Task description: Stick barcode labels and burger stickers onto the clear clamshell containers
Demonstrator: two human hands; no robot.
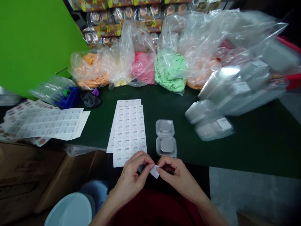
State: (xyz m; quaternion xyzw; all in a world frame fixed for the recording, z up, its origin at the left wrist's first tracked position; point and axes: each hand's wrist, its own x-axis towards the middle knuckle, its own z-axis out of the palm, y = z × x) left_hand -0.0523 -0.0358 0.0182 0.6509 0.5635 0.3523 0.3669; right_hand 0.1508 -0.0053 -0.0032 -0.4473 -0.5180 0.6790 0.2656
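L hand (133, 173) in pinch grip; R hand (176, 175) ditto

Glare on blurred clear containers (227, 94)

Label sheets (129, 135): white, grey print in a repeating grid; slip (154, 172) off the sheets' near right corner, white; clamshell (165, 145) right of the sheets, colourless, see-through; tabletop (256, 144) around the sheets, dark green; beyond the sheets, bagged orange pieces (92, 81), pink pieces (143, 69), mint-green pieces (171, 72); dispenser (71, 99) left of the sheets, deep blue; panel (37, 37) further left, bright green; basin (70, 209) near-left of the sheets, pale blue.
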